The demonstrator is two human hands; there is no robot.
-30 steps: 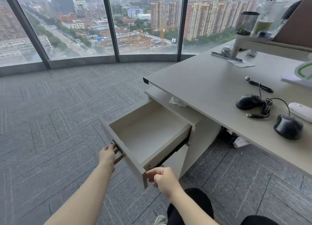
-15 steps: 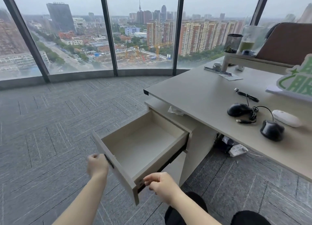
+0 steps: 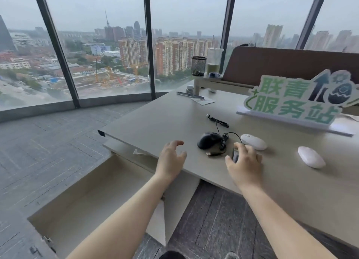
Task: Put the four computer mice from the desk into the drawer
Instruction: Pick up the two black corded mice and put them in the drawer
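A black wired mouse (image 3: 208, 140) lies on the beige desk (image 3: 155, 122), its cable (image 3: 219, 122) trailing back. My right hand (image 3: 244, 162) is closed over a second dark mouse (image 3: 235, 155), which is mostly hidden under my fingers. Two white mice rest to the right: one (image 3: 253, 141) just behind my right hand, another (image 3: 311, 157) further right. My left hand (image 3: 172, 160) hovers with fingers spread above the desk's front edge, left of the black mouse. The drawer (image 3: 81, 196) stands pulled out below, its inside bare.
A green-and-white cut-out sign (image 3: 295, 99) stands at the back right. A mesh pen cup (image 3: 198, 66) and a plastic cup (image 3: 214, 60) sit on a raised shelf. A brown partition (image 3: 281, 64) backs the desk. Grey carpet and curved windows lie to the left.
Both hands left the drawer front and rose to the desk. My right hand came down over the nearer dark mouse; my left hand opened above the desk edge. The view tilted upward.
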